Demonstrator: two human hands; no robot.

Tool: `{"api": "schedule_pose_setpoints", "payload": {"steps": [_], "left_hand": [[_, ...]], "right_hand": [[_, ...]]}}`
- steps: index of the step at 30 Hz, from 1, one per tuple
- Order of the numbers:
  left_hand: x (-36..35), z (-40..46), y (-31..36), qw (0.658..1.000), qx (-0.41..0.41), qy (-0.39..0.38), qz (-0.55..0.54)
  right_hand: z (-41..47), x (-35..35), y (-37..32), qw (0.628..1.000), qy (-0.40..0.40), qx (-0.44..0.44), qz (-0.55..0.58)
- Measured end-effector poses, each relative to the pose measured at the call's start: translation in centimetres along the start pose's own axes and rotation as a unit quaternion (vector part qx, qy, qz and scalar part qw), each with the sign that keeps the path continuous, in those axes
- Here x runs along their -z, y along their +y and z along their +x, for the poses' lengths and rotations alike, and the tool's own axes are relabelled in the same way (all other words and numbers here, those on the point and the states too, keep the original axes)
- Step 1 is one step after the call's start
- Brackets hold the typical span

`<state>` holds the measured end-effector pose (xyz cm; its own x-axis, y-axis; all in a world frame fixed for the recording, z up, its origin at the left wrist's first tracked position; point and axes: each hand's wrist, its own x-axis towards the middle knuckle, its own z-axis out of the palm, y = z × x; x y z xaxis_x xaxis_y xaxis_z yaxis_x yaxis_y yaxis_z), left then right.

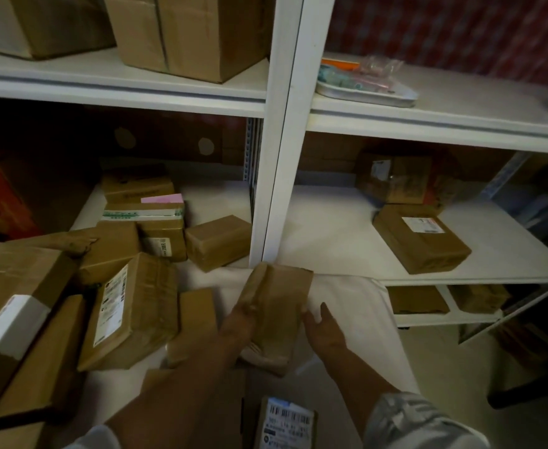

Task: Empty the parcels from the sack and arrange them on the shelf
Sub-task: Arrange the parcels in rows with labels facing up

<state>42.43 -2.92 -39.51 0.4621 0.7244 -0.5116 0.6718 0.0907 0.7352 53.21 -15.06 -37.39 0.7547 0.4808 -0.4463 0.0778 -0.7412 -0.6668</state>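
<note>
A labelled parcel (287, 422) was seen nearest, at the bottom edge. Just beyond it, a brown taped parcel (274, 314) was gripped along its left side by the left hand (237, 325), while the right hand (323, 328) was held open just beside its right edge, fingers straight. Loose parcels (130, 309) were piled on white cloth (357, 306) to the left. Farther off, more parcels were set on the shelf (331, 228), one labelled box (420, 238) lying in the right bay.
</note>
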Motion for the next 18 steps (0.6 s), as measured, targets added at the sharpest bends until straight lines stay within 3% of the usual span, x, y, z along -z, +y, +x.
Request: {"api": "schedule_pose_setpoints", "payload": {"steps": [4, 9, 13, 16, 18], "left_hand": [[-0.3, 0.7, -0.4, 0.995, 0.08, -0.008, -0.054], [0.2, 0.0, -0.8, 0.985, 0.113, -0.011, -0.134], [2.5, -3.0, 1.8, 0.99, 0.009, 0.046, -0.13], [4.2, -6.2, 4.1, 0.98, -0.126, 0.141, -0.056], [4.7, -7.7, 5.1, 0.961, -0.207, 0.181, -0.006]], "right_hand": [[-0.6, -2.5, -0.8, 0.987, -0.065, 0.02, 0.145], [-0.1, -2.7, -0.4, 0.975, 0.009, -0.007, 0.224], [0.4, -1.6, -0.6, 0.949, -0.028, -0.069, 0.305], [-0.5, -1.7, -1.5, 0.95, -0.089, -0.088, 0.284], [-0.7, -1.0, -1.5, 0.939, -0.03, -0.125, 0.318]]}}
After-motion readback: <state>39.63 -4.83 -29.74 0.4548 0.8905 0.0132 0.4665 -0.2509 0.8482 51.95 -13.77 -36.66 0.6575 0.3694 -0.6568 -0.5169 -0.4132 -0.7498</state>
